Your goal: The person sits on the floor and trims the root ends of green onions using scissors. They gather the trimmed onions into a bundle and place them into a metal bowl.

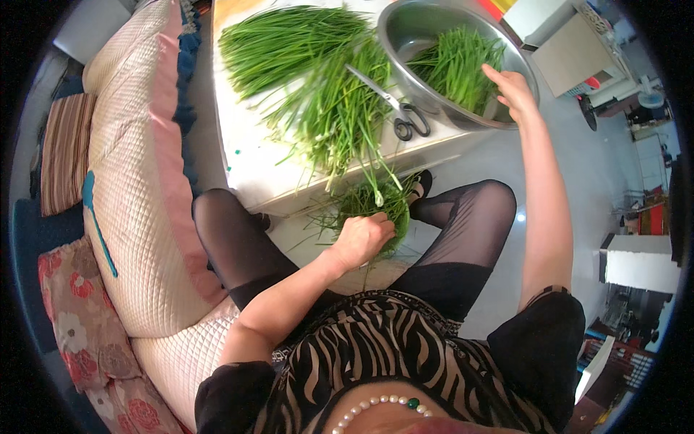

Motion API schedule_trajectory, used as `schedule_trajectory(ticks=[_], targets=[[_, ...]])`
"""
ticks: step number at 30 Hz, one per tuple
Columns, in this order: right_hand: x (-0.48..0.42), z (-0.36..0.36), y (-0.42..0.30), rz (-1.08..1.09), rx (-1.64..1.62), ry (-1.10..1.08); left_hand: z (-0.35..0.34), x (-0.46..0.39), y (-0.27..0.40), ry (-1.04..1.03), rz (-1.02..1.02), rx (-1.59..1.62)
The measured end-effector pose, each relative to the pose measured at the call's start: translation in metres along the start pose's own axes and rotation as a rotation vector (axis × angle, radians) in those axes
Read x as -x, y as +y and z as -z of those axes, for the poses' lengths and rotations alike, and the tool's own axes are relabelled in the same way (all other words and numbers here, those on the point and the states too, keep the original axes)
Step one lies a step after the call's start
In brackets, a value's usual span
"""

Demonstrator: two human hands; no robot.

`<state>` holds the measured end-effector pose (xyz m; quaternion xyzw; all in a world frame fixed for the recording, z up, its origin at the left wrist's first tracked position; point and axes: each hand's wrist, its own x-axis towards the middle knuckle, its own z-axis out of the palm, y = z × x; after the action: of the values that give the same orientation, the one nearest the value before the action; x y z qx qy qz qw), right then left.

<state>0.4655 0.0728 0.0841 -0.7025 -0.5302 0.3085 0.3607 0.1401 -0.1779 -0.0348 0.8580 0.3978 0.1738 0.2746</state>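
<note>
My left hand (pixel 366 237) is over a green bin (pixel 402 225) of leaf scraps between my knees, its fingers curled; whether they pinch anything is hidden. My right hand (pixel 512 92) is at the right side of a large stainless steel bowl (pixel 391 40), fingers apart, beside a bunch of garlic chives (pixel 461 68) lying inside. On the white table, a neat pile of chives (pixel 287 46) lies at the back left, and a looser heap (pixel 341 114) spreads to the front edge, some stalks hanging over. Scissors with black handles (pixel 404 116) lie between the heap and the bowl, blades pointing back left.
The table's front edge (pixel 303 198) runs just beyond my knees. A couch with a quilted cream cover (pixel 130 163) stands along the left, with a striped cushion (pixel 68 154) and floral cushions (pixel 81 320). A boxy cabinet (pixel 569 54) stands at the back right.
</note>
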Motion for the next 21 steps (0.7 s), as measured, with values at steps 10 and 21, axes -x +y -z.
schedule_trajectory(ticks=[10,21], targets=[[0.149,-0.093,-0.043,0.625,-0.141,-0.138,0.007,0.001,0.006,-0.017,0.005,0.014],[0.133,-0.196,-0.089,0.552,-0.34,-0.473,0.182,-0.022,-0.12,0.799,0.224,0.086]])
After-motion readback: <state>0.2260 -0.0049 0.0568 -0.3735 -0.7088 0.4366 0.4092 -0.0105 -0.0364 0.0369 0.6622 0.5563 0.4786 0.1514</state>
